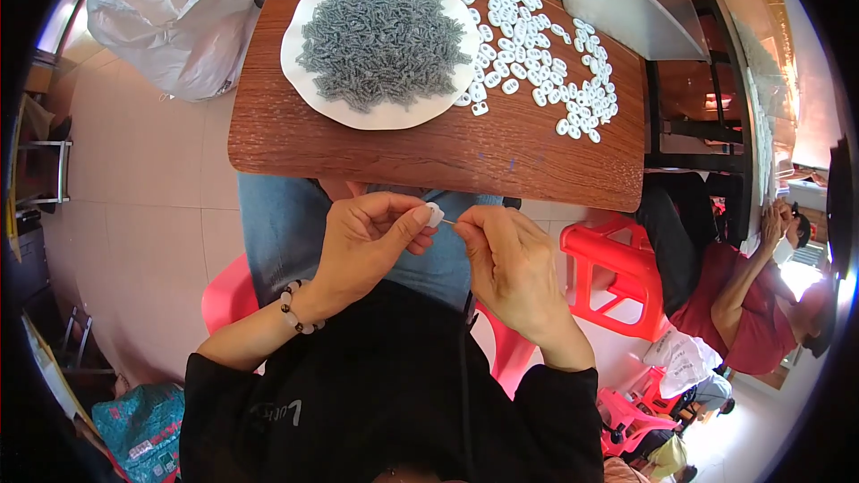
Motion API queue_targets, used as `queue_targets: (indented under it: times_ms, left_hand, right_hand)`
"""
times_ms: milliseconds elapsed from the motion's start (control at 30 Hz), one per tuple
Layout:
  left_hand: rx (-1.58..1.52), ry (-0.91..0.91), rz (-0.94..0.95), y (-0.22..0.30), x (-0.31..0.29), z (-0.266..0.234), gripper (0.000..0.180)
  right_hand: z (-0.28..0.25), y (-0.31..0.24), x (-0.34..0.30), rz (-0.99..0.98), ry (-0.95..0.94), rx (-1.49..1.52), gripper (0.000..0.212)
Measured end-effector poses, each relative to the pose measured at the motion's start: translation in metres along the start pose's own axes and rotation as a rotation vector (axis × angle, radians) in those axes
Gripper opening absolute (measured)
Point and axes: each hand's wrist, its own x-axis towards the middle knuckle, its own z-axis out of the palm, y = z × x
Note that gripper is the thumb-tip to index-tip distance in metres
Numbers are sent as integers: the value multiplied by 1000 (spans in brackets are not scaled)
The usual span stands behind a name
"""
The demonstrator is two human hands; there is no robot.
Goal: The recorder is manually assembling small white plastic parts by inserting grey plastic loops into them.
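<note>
My left hand [380, 237] pinches a small white plastic piece [434, 215] between thumb and fingertips, in front of the table's near edge. Close beside it on the right, my right hand [512, 261] is closed on a thin rod [449, 222] whose visible end reaches the white piece. Most of the rod is hidden by my fingers. Ahead of both hands, a white wavy-rimmed plate [313, 107] holds a heap of small grey coil springs [385, 45]. To its right lie many loose white oval two-holed plastic pieces [537, 54].
The brown wooden table [429, 161] has a near edge just beyond my hands. White sacks [174, 22] stand at the far left. A red plastic stool [613, 277] is on my right, with a person in a dark red shirt [738, 313] beyond it.
</note>
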Motion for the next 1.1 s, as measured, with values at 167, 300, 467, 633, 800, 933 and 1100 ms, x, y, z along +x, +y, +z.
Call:
queue_targets:
  times_ms: [167,300,467,633,800,933,1100]
  left_hand:
    - [44,23,-6,2,-1,3,22]
    - [57,30,-43,3,-1,3,22]
    - [58,13,-88,5,-1,2,23]
    - [27,16,-133,5,-2,2,25]
    - [67,29,-103,2,-4,4,24]
    - [17,0,-172,6,-3,0,23]
    - [55,29,-127,4,-4,3,23]
  right_hand:
    - [2,-2,-1,14,-5,1,11]
    - [8,2,-1,-43,39,-10,15]
    - [8,1,-2,-40,23,-48,14]
    - [11,3,-2,-30,18,-5,14]
    - [10,-2,-4,-18,-25,-19,12]
    - [7,1,0,73,-90,130,10]
    - [17,3,-5,27,11,65,9]
